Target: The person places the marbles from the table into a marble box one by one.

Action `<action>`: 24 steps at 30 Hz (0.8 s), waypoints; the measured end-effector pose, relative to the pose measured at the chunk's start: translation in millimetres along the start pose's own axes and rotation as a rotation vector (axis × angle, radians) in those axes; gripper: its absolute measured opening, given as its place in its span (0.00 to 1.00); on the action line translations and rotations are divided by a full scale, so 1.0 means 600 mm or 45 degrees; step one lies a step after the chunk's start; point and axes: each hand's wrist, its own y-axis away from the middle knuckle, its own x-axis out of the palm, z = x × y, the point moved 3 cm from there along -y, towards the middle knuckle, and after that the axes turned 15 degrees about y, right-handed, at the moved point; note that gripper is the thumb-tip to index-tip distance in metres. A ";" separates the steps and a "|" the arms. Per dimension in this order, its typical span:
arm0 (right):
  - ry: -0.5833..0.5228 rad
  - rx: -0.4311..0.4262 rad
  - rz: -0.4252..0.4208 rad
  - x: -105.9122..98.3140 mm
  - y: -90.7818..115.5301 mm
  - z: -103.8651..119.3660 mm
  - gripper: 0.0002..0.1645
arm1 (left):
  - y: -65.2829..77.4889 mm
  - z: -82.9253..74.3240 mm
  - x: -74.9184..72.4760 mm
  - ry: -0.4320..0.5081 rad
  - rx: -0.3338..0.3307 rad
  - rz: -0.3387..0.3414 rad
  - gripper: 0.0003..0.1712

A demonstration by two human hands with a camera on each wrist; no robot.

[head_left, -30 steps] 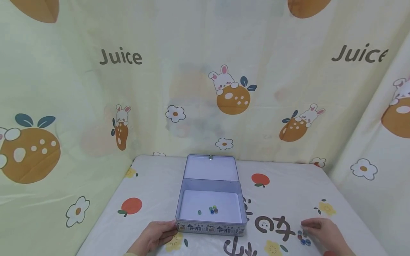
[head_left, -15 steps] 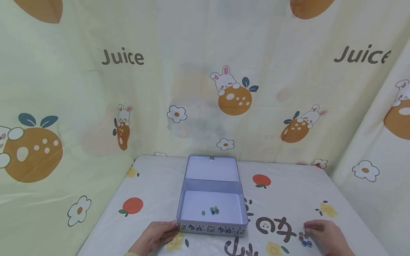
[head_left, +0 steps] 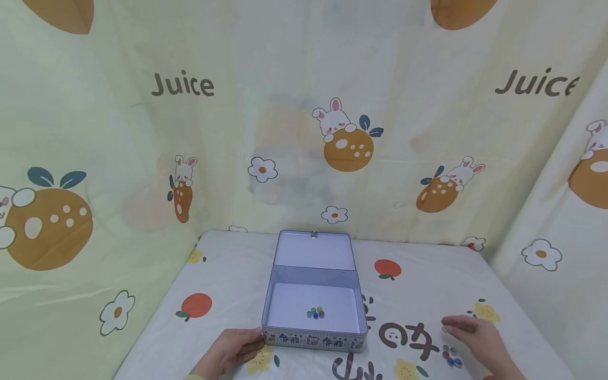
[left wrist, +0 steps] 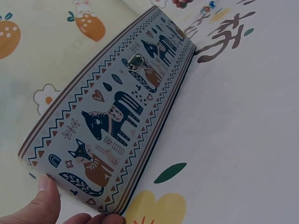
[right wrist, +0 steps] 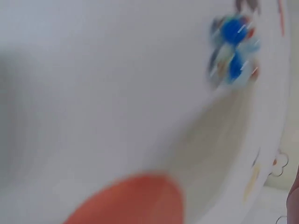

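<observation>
"R grip (head_left: 480, 338) has lifted off the loose marbles (head_left: 450, 362), & a green marble (head_left: 309, 314) in the tin (head_left: 313, 342) has moved right to join four others (head_left: 315, 315). R holding anything?"

"Can't tell, wrist view's v. blurry; thumb & fingers nearly together. L grip (head_left: 230, 345) pinches the tin's near-left corner."

"Tin's orientation?"

"On the counter (head_left: 233, 274), long axis L to R, patterned front facing near side, lid (head_left: 315, 250) folded back, pointing away."

"Count?"

"One tin, one lid, five marbles inside; approx. five more on the counter, right of tin, by R grip."
</observation>
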 end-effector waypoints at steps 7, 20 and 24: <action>-0.152 0.002 -0.047 0.000 -0.012 0.048 0.19 | 0.001 -0.001 0.000 0.002 0.007 0.010 0.23; -0.358 -0.135 -0.047 0.019 -0.036 0.197 0.18 | -0.002 0.000 0.001 -0.010 -0.007 -0.008 0.23; -0.417 -0.179 -0.052 0.029 -0.043 0.241 0.17 | -0.001 0.000 0.001 0.004 -0.007 -0.008 0.25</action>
